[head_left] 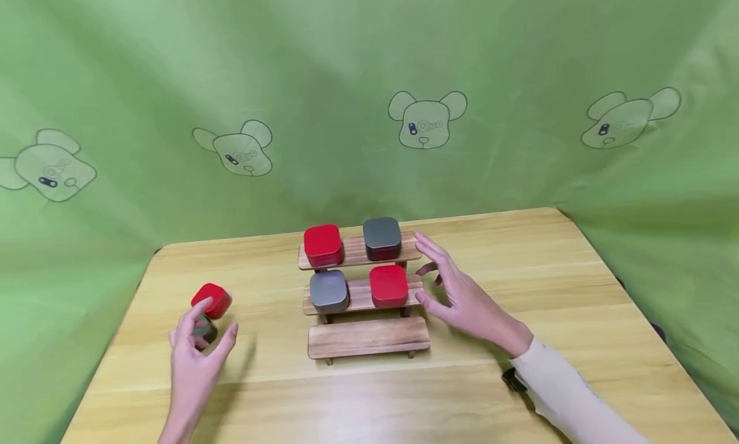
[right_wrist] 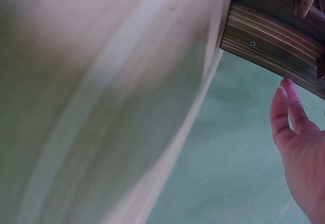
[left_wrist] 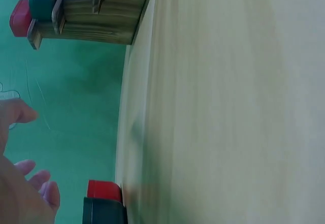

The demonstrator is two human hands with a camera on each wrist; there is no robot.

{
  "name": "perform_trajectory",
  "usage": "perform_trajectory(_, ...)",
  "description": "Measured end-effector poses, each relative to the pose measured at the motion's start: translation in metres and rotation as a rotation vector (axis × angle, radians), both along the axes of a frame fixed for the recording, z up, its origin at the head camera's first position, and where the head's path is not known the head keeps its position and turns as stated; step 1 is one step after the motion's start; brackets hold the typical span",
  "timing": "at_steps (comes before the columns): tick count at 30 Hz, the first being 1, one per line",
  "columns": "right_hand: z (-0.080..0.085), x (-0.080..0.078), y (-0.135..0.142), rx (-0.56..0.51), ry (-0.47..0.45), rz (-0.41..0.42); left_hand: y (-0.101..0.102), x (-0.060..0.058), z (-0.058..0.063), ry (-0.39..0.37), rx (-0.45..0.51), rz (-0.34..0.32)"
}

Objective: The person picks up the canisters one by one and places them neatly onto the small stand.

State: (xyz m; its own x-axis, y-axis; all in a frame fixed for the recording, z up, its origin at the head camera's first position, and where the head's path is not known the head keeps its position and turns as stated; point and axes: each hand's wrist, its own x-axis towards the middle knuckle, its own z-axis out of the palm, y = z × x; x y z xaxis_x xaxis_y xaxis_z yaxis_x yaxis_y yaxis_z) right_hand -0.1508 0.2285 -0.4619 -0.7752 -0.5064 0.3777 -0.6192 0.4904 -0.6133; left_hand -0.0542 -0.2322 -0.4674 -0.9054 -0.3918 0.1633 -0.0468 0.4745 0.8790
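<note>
A three-step wooden stand (head_left: 369, 338) is on the table. Its top step carries a red tin (head_left: 323, 244) at left and a dark grey tin (head_left: 382, 235) at right. On the middle step sit a grey tin (head_left: 329, 289) and, to its right, another red tin (head_left: 389, 285). My left hand (head_left: 193, 357), fingers spread, is over a dark tin (left_wrist: 104, 212) beside a red tin (head_left: 211, 299); the left wrist view shows it apart from both. My right hand (head_left: 464, 299) is at the stand's right end, fingertips (right_wrist: 287, 83) against or very near its edge.
The bottom step holds no tin. A wooden table (head_left: 277, 405) lies under everything, with a green curtain (head_left: 346, 59) printed with bear heads behind and at both sides. A small black object (head_left: 512, 380) shows under the right sleeve (head_left: 568, 386).
</note>
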Motion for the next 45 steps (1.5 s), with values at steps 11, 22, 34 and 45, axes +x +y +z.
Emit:
perform_trajectory(11,0.003,0.0,0.006,0.0,0.034,-0.001,-0.016,-0.006,-0.004,-0.009,-0.043,0.158)
perform_trajectory(22,0.003,0.001,0.0,0.0,0.007,0.003,-0.036,0.002,-0.01,-0.15,-0.08,0.213)
perform_trajectory(34,0.0,0.006,-0.002,0.018,-0.033,-0.009,-0.046,0.004,-0.024,-0.33,0.031,0.186)
perform_trajectory(45,0.002,0.008,-0.001,0.015,-0.047,-0.021,-0.048,-0.001,-0.027,-0.317,0.137,0.141)
